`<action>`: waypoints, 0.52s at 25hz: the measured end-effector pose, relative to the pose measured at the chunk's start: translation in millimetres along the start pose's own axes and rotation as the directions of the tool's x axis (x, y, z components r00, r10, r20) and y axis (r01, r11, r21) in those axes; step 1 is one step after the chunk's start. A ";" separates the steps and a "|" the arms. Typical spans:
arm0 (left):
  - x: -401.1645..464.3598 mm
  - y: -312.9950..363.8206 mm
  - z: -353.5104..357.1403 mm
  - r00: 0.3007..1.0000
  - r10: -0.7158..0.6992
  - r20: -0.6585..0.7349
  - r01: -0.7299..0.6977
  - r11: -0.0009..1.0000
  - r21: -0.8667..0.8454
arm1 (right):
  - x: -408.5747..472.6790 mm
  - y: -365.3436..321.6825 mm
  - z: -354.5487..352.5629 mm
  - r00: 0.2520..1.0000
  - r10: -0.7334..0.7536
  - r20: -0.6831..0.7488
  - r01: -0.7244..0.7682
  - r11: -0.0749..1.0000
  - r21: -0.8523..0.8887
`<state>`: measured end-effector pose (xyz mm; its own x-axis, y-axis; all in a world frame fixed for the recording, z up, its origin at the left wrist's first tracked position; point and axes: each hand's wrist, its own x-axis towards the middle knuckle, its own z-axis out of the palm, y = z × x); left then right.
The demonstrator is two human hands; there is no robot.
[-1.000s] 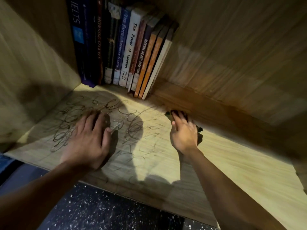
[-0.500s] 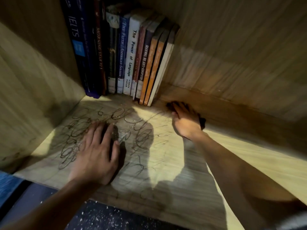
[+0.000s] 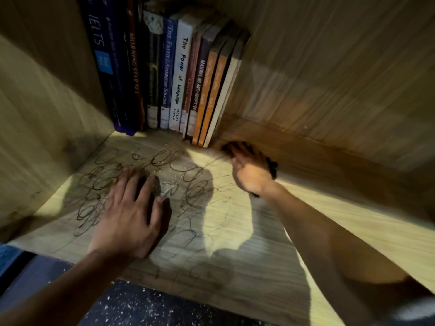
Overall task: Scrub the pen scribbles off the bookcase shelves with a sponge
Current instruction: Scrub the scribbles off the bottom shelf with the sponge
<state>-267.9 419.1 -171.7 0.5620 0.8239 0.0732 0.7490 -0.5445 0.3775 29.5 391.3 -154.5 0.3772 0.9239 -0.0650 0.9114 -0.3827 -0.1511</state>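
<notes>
A wooden shelf (image 3: 235, 231) fills the middle of the frame, its surface covered with looping dark pen scribbles (image 3: 98, 184) that are thickest toward the left and thin out toward the centre. The left hand (image 3: 127, 215) lies flat on the shelf in the lower left of the frame, fingers (image 3: 122, 184) straight and slightly spread, palm down right on top of the scribbles. Just beside its thumb, pale crumbs (image 3: 168, 184) are scattered on the wood. The right hand (image 3: 250, 170) reaches further in, toward the back right of centre, where the shelf meets the back panel; it presses on a dark sponge (image 3: 271, 168), of which only a dark edge shows past the fingers and by the wrist. This hand is blurred, and whether its fingers curl around the sponge or lie straight over it cannot be told. A row of books (image 3: 179, 74) stands upright at the top centre of the frame, against the back left corner, the rightmost ones leaning slightly; the sponge sits just to the right of the last book's foot. Below the shelf's front edge, at the bottom of the frame, a dark speckled floor (image 3: 141, 307) shows
</notes>
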 end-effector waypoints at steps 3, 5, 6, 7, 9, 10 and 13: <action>0.1 0.9 -0.4 1.000 -0.019 -0.006 0.019 1.000 -0.003 | -27.5 22.6 -14.5 0.949 -0.270 0.159 0.237 0.951 0.198; 0.6 0.1 0.5 1.000 -0.013 -0.009 0.014 1.000 0.010 | -9.7 41.8 -17.2 0.978 -0.192 0.084 0.177 0.972 0.157; 0.8 1.7 1.0 1.000 -0.012 -0.014 0.013 1.000 0.015 | 5.0 43.0 -13.7 0.996 -0.093 0.011 0.092 0.993 0.069; 0.9 3.0 1.2 1.000 -0.015 -0.021 0.015 1.000 0.015 | 17.7 34.8 -8.9 0.997 0.011 -0.070 -0.010 1.000 0.019; 0.1 3.3 -0.2 0.999 -0.014 -0.032 0.015 1.000 0.010 | 26.1 4.5 -1.3 0.986 0.095 -0.138 -0.096 0.995 0.000; 0.4 2.4 -0.9 0.999 -0.014 -0.036 0.014 1.000 0.014 | 20.6 -6.2 3.3 0.990 0.037 -0.138 -0.038 0.999 -0.007; 1.0 2.1 0.0 0.999 0.000 -0.044 0.002 1.000 0.032 | -20.4 6.9 5.6 0.974 -0.226 0.013 0.219 0.955 0.200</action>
<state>-265.7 418.8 -170.8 0.5460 0.8301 0.1132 0.7606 -0.5478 0.3484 27.1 369.9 -159.7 0.1589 0.9864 -0.0422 0.9202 -0.1635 -0.3557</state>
